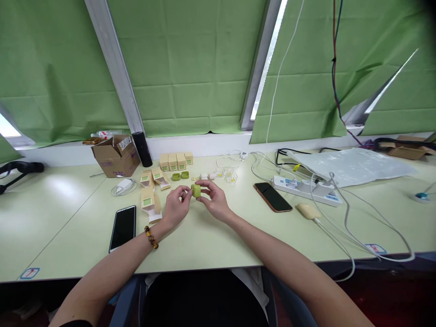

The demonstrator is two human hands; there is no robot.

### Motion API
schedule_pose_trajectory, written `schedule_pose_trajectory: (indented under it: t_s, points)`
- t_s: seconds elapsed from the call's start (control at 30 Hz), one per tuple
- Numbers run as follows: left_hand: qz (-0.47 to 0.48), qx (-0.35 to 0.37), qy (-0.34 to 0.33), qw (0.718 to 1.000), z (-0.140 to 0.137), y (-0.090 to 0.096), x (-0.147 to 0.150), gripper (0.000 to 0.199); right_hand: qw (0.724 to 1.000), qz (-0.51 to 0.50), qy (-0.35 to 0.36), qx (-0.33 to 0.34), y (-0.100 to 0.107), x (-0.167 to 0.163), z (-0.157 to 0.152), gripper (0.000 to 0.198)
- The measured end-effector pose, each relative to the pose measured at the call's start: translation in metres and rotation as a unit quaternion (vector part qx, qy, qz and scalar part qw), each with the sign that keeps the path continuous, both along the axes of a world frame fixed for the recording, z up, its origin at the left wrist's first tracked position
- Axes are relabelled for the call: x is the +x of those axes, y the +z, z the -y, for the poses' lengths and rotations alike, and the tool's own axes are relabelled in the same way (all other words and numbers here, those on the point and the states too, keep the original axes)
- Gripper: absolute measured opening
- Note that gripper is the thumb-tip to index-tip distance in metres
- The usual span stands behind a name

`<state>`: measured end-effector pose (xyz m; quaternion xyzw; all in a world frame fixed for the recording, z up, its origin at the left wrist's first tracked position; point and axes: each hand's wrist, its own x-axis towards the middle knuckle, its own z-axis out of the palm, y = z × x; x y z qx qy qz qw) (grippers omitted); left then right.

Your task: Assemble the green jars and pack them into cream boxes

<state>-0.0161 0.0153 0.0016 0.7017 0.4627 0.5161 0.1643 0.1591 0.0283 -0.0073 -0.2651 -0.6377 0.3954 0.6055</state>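
Above the middle of the table, a small, glossy green rounded case (195,190) is held between my two hands. My left hand (177,205) pinches its left side with thumb and fingertips. On the other side, my right hand (214,200) grips it between the thumb below and the fingers above. Just beyond lie two open green case pieces (175,176) and small white pieces (207,176). Clear plastic cups (229,173) with yellow bits inside stand to their right. An opened small kraft box (150,203) lies left of my left hand.
Several small kraft boxes (172,162) stand in a row at the back. A large cardboard box (117,155) and a black cylinder (142,149) are back left. One phone (123,228) lies left, another phone (273,197) right, near a power strip (306,190) with loose cables.
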Motion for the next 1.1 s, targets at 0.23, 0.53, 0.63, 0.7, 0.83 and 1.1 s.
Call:
schedule_pose_trajectory:
  t_s: [0.23, 0.53, 0.63, 0.7, 0.83, 1.1]
  points:
    - [0.008, 0.013, 0.009, 1.0, 0.003, 0.002, 0.001, 0.016, 0.999, 0.021, -0.022, 0.024, 0.003, 0.0, 0.001, 0.04]
    - [0.054, -0.014, -0.005, 0.998, 0.0, 0.003, -0.002, 0.016, 0.997, 0.037, -0.047, 0.039, 0.002, 0.004, -0.002, 0.04]
    - [0.044, 0.013, 0.011, 0.999, -0.004, 0.002, -0.007, 0.012, 0.997, 0.035, -0.057, 0.043, 0.002, 0.006, -0.003, 0.04]
    - [0.023, 0.053, 0.023, 0.998, -0.006, 0.001, -0.01, 0.012, 0.995, 0.041, -0.067, 0.057, 0.003, 0.008, -0.003, 0.04]
    - [-0.051, 0.126, -0.01, 0.991, -0.007, 0.001, -0.011, 0.036, 0.975, 0.117, -0.122, 0.143, 0.005, 0.012, -0.001, 0.046]
    - [-0.097, 0.179, -0.101, 0.974, -0.004, 0.004, -0.009, 0.042, 0.914, 0.198, -0.141, 0.326, 0.007, 0.016, 0.001, 0.04]
